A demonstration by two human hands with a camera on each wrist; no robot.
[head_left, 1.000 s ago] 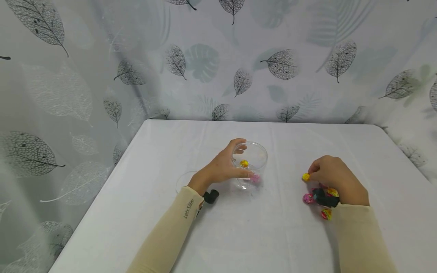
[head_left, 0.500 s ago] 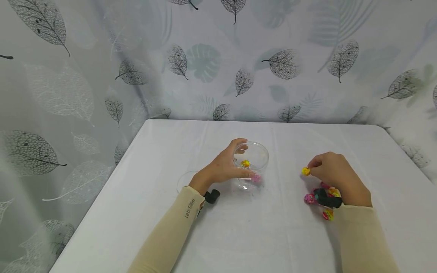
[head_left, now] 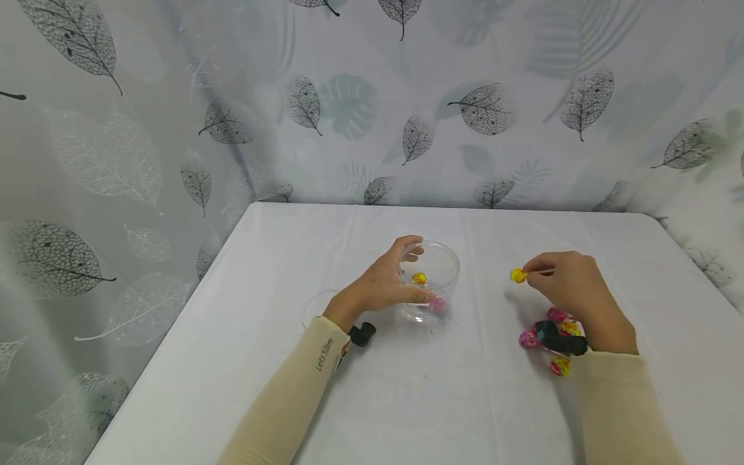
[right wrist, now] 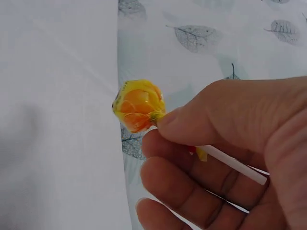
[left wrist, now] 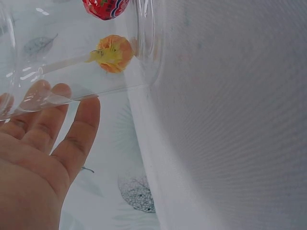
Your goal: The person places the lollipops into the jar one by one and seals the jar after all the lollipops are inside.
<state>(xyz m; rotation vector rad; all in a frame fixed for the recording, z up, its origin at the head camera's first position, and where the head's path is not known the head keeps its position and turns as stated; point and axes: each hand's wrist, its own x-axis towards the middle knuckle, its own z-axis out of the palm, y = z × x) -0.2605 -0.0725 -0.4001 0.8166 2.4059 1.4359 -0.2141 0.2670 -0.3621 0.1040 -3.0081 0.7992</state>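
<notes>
My left hand [head_left: 378, 283] grips a clear plastic jar [head_left: 449, 282] standing upright on the white table, thumb on its near side and fingers behind. Inside lie a yellow lollipop [left wrist: 114, 53] and a red-pink one [left wrist: 106, 7]. Over the table to the right, my right hand [head_left: 572, 281] pinches a yellow-orange lollipop [right wrist: 139, 106] between thumb and forefinger, right below its wrapped head. Its white stick [right wrist: 237, 165] runs back across the palm. Several more lollipops lie below that hand, among them a pink one [head_left: 528, 339] and a red-yellow one [head_left: 560, 367].
A clear round disc [head_left: 310, 303], like a lid, lies left of the jar, partly behind my left wrist. The white tabletop [head_left: 430, 400] ends at the back against a leaf-printed curtain [head_left: 349, 155]. A black wrist camera [head_left: 560, 339] partly covers the loose lollipops.
My right hand has lifted the yellow lollipop up and away from the others, toward the back of the table. Its stick now shows. The left hand and jar hold still.
</notes>
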